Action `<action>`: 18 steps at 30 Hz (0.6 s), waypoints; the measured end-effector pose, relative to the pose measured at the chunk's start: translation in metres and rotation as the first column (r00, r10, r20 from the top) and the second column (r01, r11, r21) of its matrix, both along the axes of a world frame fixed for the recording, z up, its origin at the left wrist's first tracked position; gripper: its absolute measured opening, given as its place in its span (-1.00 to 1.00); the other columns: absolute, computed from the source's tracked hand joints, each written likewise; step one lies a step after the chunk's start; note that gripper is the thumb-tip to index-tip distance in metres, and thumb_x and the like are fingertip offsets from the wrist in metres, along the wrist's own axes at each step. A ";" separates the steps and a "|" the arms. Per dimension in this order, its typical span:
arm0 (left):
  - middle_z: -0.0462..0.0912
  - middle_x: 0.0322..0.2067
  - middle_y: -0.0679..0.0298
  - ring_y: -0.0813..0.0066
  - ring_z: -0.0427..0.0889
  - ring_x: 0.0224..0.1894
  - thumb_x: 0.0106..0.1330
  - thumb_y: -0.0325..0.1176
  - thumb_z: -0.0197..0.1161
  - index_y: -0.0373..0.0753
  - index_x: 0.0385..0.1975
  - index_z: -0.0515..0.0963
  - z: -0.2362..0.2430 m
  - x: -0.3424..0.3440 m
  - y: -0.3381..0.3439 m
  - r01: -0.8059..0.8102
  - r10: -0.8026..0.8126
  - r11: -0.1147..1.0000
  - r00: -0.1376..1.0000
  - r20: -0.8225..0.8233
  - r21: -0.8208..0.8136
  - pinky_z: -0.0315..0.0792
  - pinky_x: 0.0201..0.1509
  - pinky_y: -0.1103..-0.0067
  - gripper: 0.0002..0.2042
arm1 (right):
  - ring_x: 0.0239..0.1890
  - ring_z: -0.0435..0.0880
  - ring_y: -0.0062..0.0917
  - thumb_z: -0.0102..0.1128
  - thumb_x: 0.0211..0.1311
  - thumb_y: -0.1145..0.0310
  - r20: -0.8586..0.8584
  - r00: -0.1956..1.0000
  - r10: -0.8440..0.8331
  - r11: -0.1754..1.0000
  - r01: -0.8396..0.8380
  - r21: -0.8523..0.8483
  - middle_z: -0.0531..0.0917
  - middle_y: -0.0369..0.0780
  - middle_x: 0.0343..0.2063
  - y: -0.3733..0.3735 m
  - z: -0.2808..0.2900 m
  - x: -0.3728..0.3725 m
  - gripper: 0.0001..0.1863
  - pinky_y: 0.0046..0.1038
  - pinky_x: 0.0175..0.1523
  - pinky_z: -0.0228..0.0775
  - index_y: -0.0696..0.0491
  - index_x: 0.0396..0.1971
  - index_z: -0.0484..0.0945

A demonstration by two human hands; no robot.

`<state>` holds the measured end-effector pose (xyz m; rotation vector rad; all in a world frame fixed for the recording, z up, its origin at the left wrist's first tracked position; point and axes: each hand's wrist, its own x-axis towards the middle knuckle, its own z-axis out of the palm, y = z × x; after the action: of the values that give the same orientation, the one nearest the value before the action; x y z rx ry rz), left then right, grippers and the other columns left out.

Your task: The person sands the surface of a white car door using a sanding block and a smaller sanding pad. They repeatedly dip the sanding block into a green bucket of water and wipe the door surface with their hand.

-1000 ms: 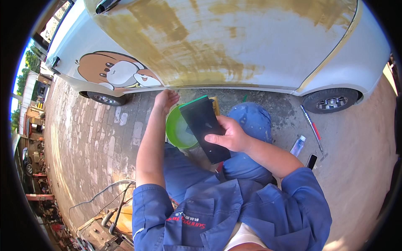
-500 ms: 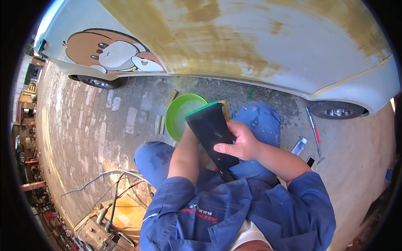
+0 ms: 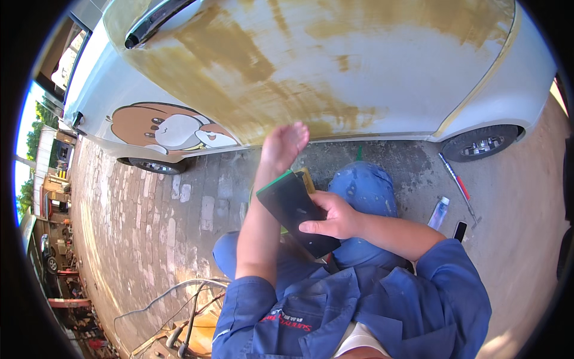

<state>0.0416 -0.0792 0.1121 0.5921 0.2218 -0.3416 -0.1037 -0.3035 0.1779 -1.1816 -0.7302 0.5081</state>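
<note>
Right hand (image 3: 335, 216) holds a flat black board (image 3: 292, 206), with the thumb laid on top and the other fingers going around its right edge. The board is over the person's lap, tipped so that its end with the green strip points up and to the left. Its left edge crosses in front of the left forearm, so no gap shows on that side. On its other side, the right knee (image 3: 362, 182) sticks up close by. Past the green end, some grey ground shows before the bottom edge of the white car (image 3: 412, 90). The left hand (image 3: 286, 145) is up high and holds nothing, with its fingers straight and close together. It is in front of the car's bottom edge, but I cannot tell how near to it. Brown-yellow smears cover much of the car's side, and a brown cartoon animal (image 3: 146, 122) is to the left of them. To the left of the left arm, there is a lot of room over the brick ground (image 3: 149, 227), down to some dark cables (image 3: 192, 314) at the bottom. The right side is tighter: a phone (image 3: 460, 231) lies just beside the right sleeve, a clear bottle (image 3: 439, 212) is near it, and a red and silver rod (image 3: 459, 182) lies slanted beyond, reaching up near a wheel (image 3: 481, 143).
</note>
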 end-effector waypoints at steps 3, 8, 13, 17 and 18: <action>0.35 0.36 -0.24 -0.06 0.30 0.47 0.61 -0.27 -0.20 -0.59 0.34 0.26 0.171 0.033 -0.049 0.184 -0.195 0.979 0.708 0.679 0.090 0.24 0.56 0.19 -0.49 | -0.03 0.61 -0.58 0.43 0.29 0.36 -0.070 0.996 0.057 0.997 -0.053 0.053 0.63 -0.22 -0.08 -0.007 -0.001 -0.004 -0.56 -0.44 0.07 0.47 0.20 0.11 0.56; 0.58 0.16 -0.12 0.08 0.56 0.26 0.59 -0.29 -0.11 -0.54 0.24 0.39 0.235 0.013 -0.064 -0.328 -0.104 0.792 0.758 0.643 0.515 0.42 0.39 0.29 -0.56 | -0.04 0.63 -0.59 0.43 0.26 0.37 -0.009 0.999 -0.031 0.996 0.031 0.082 0.67 -0.24 -0.10 -0.014 0.000 -0.007 -0.56 -0.42 0.10 0.48 0.17 0.09 0.55; 0.70 -0.06 -0.01 0.15 0.72 -0.01 0.56 -0.28 -0.02 -0.47 0.10 0.49 0.052 -0.016 -0.002 -0.135 0.008 0.710 0.983 0.184 0.691 0.61 0.11 0.35 -0.64 | -0.03 0.63 -0.58 0.43 0.25 0.36 -0.018 1.000 -0.021 0.996 0.023 0.089 0.69 -0.24 -0.09 -0.017 -0.002 -0.009 -0.57 -0.40 0.12 0.49 0.15 0.08 0.56; 0.74 -0.15 0.03 0.21 0.74 -0.07 0.49 -0.28 0.11 -0.40 -0.02 0.59 -0.095 -0.059 0.035 -0.028 0.301 0.625 0.931 -0.208 0.780 0.60 0.06 0.40 -0.70 | -0.02 0.63 -0.55 0.44 0.24 0.34 0.012 1.000 -0.002 1.000 0.001 0.028 0.69 -0.22 -0.08 -0.015 -0.003 -0.010 -0.55 -0.38 0.13 0.49 0.16 0.08 0.57; 0.73 -0.15 0.03 0.21 0.73 -0.07 0.49 -0.28 0.11 -0.40 -0.02 0.59 -0.122 -0.071 0.039 -0.018 0.342 0.646 0.901 -0.268 0.763 0.60 0.06 0.40 -0.70 | -0.02 0.63 -0.53 0.45 0.24 0.33 0.047 0.999 -0.012 1.000 0.011 0.027 0.69 -0.21 -0.08 -0.013 -0.003 -0.010 -0.55 -0.37 0.13 0.49 0.17 0.08 0.57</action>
<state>-0.0295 -0.0401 -0.0096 1.3214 0.8430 -0.1463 -0.1137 -0.3169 0.1748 -1.1753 -0.7675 0.4607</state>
